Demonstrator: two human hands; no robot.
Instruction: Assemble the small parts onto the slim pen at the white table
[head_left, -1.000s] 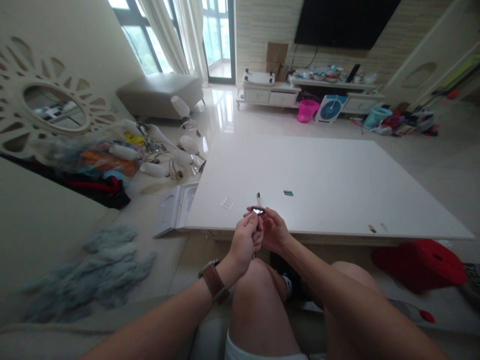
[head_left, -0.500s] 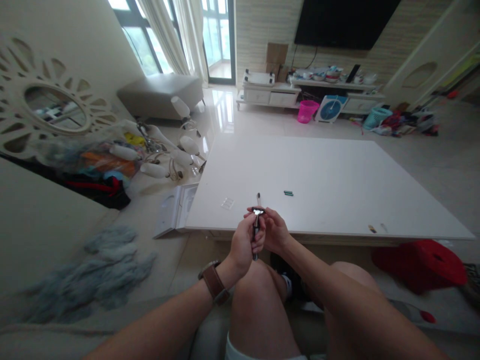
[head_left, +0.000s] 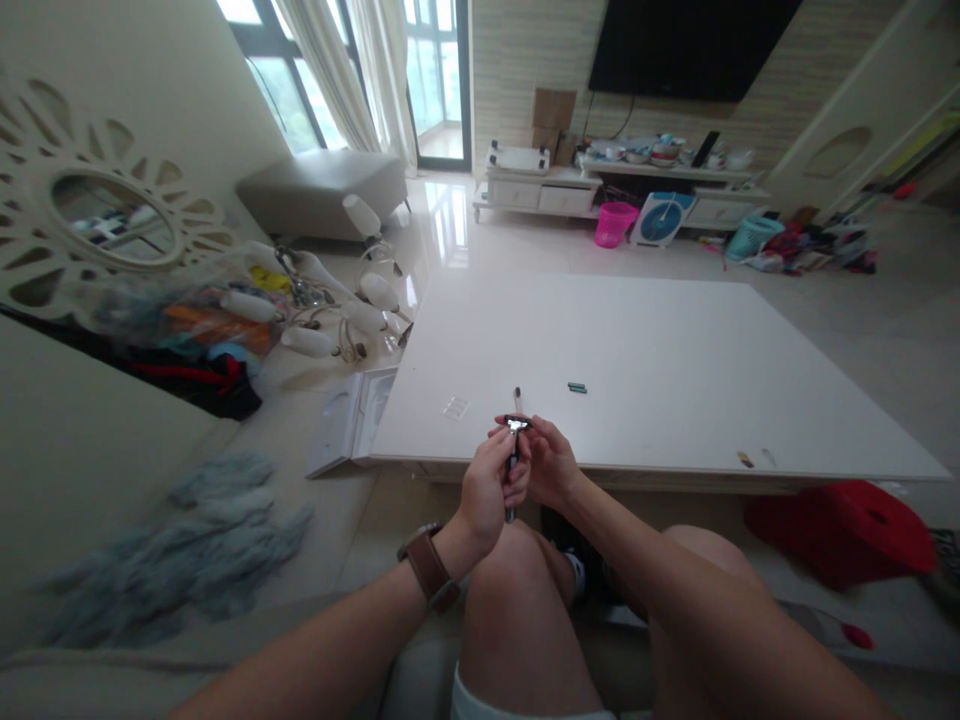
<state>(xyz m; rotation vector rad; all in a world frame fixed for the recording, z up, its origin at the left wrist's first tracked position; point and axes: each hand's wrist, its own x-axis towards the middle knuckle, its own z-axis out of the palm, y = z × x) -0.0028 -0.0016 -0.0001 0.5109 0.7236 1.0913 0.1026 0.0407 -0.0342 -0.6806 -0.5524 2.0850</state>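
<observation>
A black and silver razor is upright in front of me, just over the table's near edge, its head at the top. My left hand is wrapped round its handle, whose lower end sticks out below the fingers. My right hand is closed at the right end of the razor's head, with the fingertips partly hidden. Just beyond the razor lies a small brush, its dark-bristled end pointing away. Two green batteries lie side by side to the right of it, and a clear plastic piece lies to the left.
The white table stretches ahead. Near its front right edge is a small brown and yellow item. A red stool-like object stands below at right. A lamp with several white shades lies on the floor at left, beside an open white box.
</observation>
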